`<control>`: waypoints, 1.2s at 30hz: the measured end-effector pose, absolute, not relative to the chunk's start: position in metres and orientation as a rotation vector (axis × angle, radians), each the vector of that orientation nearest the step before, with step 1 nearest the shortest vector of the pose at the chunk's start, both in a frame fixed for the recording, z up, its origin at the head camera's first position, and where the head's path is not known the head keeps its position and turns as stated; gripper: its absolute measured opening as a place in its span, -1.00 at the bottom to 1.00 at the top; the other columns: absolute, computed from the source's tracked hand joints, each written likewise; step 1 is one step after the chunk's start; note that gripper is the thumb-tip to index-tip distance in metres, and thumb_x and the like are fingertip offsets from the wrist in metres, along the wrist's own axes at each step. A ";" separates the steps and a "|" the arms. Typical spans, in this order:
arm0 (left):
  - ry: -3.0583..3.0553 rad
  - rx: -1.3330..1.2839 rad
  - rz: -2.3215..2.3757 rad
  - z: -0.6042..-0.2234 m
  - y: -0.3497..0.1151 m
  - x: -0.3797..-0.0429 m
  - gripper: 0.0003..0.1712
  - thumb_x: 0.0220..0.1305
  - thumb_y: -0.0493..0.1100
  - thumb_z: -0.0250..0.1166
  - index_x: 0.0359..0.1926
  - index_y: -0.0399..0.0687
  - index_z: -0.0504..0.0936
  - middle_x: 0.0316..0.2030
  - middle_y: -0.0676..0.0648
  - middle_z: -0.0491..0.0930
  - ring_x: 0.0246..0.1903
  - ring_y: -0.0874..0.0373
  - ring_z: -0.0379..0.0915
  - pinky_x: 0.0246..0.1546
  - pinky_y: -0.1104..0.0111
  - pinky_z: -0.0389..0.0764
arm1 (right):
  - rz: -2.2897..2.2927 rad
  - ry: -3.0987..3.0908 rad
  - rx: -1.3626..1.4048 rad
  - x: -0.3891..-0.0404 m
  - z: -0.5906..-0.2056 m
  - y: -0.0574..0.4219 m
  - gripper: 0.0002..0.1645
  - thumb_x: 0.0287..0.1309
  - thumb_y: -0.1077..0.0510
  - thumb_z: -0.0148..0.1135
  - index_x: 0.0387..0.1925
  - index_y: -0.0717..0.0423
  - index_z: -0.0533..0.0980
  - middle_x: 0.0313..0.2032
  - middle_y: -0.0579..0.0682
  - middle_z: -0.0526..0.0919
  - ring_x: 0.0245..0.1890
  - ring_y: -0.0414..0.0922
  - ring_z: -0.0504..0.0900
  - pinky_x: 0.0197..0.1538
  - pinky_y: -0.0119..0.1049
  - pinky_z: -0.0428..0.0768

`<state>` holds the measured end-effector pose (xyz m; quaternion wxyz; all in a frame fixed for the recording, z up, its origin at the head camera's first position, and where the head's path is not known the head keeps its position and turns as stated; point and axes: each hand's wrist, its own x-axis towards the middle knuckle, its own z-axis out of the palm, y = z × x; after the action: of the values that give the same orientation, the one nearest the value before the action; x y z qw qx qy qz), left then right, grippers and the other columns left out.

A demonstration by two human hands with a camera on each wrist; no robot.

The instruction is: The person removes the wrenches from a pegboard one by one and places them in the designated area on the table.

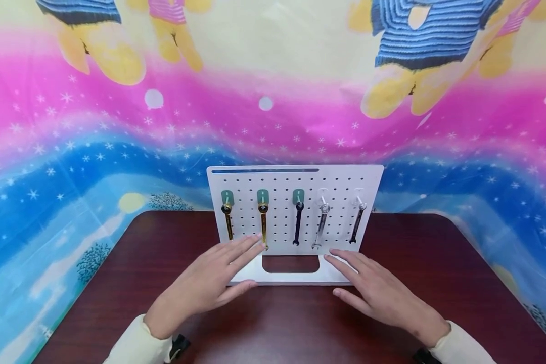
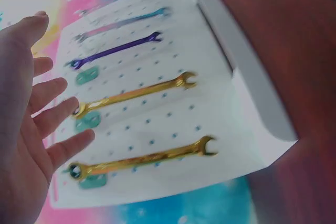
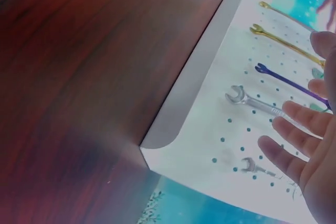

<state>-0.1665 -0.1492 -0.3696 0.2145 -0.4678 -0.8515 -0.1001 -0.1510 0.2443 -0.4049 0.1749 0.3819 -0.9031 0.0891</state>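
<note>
A white pegboard (image 1: 282, 177) stands upright on its base, with several combination wrenches hanging in a row from hooks. From the left come a gold wrench (image 1: 228, 222), a second gold wrench (image 1: 264, 225), a dark purple wrench (image 1: 298, 225), a silver wrench (image 1: 321, 225) and a smaller silver wrench (image 1: 357, 225). My left hand (image 1: 214, 275), fingers extended, is in front of the board's lower left, nearest the gold wrenches. In front of the lower right my right hand (image 1: 377, 288) spreads its fingers near the silver wrenches. Neither hand holds anything.
The board's base (image 1: 291, 279) has a rectangular cutout and rests on a dark reddish wooden table (image 1: 296, 323). Behind the table hangs a colourful printed cloth (image 1: 264, 131). Green pads (image 1: 227, 196) back the left hooks; clear ones back the right hooks.
</note>
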 end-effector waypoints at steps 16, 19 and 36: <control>-2.124 -0.912 -0.638 -0.340 -0.169 -0.179 -0.25 0.59 0.26 -0.01 0.52 -0.15 0.34 0.49 -0.19 0.27 0.46 -0.11 0.20 0.40 0.04 0.25 | 0.367 -2.534 0.885 -0.159 -0.412 0.262 -0.21 0.27 -0.06 0.43 0.48 -0.10 0.39 0.30 -0.02 0.49 0.23 -0.02 0.52 0.06 0.04 0.62; -2.098 -0.868 -0.727 -0.338 -0.172 -0.186 -0.28 0.59 0.15 0.08 0.55 -0.17 0.28 0.51 -0.22 0.22 0.48 -0.10 0.14 0.40 0.04 0.23 | 0.389 -2.517 0.836 -0.161 -0.413 0.264 -0.22 0.24 -0.03 0.46 0.44 -0.06 0.42 0.27 -0.01 0.52 0.21 -0.02 0.54 0.03 0.05 0.63; -2.088 -0.689 -1.050 -0.330 -0.168 -0.230 -0.24 0.47 -0.26 0.27 0.59 -0.11 0.20 0.53 -0.10 0.21 0.41 -0.12 0.24 0.28 -0.15 0.37 | 0.514 -2.332 0.617 -0.173 -0.408 0.277 -0.36 0.09 0.29 0.51 0.24 0.09 0.58 -0.08 -0.10 0.67 -0.35 -0.21 0.60 -0.34 -0.31 0.57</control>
<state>-0.2299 -0.1685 -0.3299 0.3453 -0.2653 -0.8042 -0.4044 -0.1727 0.2770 -0.4084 0.3313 0.2359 -0.8921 0.1968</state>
